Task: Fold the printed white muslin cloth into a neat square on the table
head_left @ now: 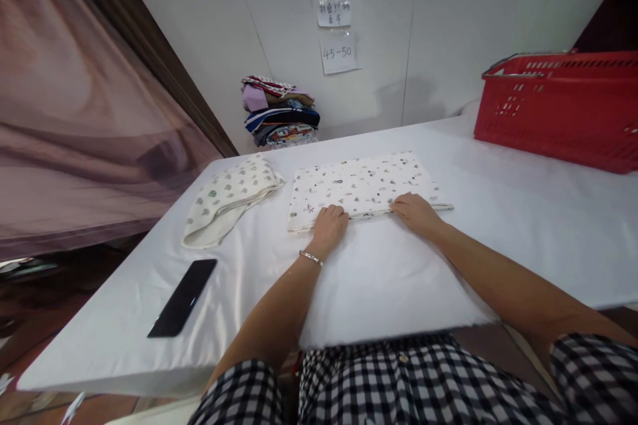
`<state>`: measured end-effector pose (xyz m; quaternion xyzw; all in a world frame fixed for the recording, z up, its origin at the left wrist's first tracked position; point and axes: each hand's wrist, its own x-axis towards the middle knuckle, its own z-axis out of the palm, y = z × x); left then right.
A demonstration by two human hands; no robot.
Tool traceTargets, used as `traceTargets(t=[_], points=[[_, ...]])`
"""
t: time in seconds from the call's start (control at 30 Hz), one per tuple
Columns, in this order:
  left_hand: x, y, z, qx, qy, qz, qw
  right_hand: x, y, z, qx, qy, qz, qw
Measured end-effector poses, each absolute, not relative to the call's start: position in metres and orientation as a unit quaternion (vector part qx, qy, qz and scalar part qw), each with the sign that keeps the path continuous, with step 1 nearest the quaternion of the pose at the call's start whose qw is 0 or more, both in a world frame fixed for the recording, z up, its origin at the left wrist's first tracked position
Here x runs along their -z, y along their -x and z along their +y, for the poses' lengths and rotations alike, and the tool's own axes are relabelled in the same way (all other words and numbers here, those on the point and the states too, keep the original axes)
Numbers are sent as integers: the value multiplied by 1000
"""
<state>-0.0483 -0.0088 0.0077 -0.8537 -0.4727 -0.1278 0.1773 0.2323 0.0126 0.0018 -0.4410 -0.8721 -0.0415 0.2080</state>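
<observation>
So the printed cloth (366, 182) is lying flat in a neat rectangle on the white table (399, 279), right in front of the person, and layers are showing along its near edge, so I'm guessing most of the folding there is done. The left hand (330, 226) is resting with fingers curled over that edge toward the left, and the right hand (416, 212) is sitting half-curled further right along it. Thumbs are mostly hiding, so I can't tell if either is actually pinching fabric. What's looking unfinished is the leaf-print cloth (232, 196) off to the left: it's lying loosely doubled over, slanted and uneven, with neither hand touching it. A black phone (183, 297) is lying nearer the person.
</observation>
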Motion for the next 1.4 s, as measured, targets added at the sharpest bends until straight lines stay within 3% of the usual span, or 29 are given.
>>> traceTargets(t=[1.0,1.4], points=[[-2,43,-10,82,849,-492,176,-2,-228,11,49,444,-874,191],[-12,43,-19,71,858,-483,161,-11,-231,7,52,437,-889,129]])
